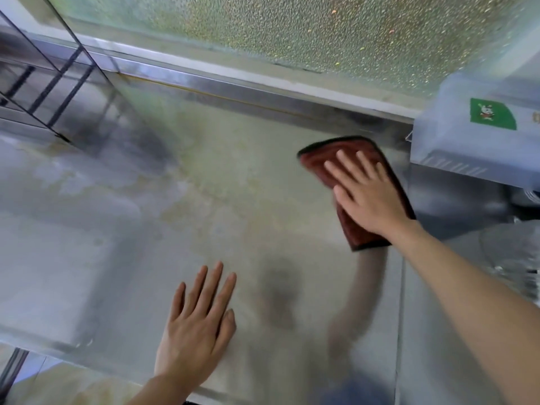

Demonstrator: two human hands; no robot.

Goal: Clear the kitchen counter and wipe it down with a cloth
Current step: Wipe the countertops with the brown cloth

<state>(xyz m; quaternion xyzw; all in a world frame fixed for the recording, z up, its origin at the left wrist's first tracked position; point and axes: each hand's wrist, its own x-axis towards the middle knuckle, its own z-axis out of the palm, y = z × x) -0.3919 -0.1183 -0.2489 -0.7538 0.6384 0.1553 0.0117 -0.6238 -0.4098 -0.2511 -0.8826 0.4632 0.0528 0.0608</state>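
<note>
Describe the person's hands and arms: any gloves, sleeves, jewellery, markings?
Left hand and right hand are bare: no gloves, and no rings or watch visible. Left forearm and right forearm are uncovered up to the frame edge, with no sleeve, strap or marking in view. The picture is slightly blurred, so fine detail cannot be told.

Cloth [352,229]: reddish-brown, plush, with a dark stitched edge and rounded corners. I see it lying flat on the counter [233,185], toward the rear right, its long axis running diagonally from the raised back edge toward me. Counter: brushed steel, dully reflective. I see pale yellowish smears mottling its middle and left.
</note>
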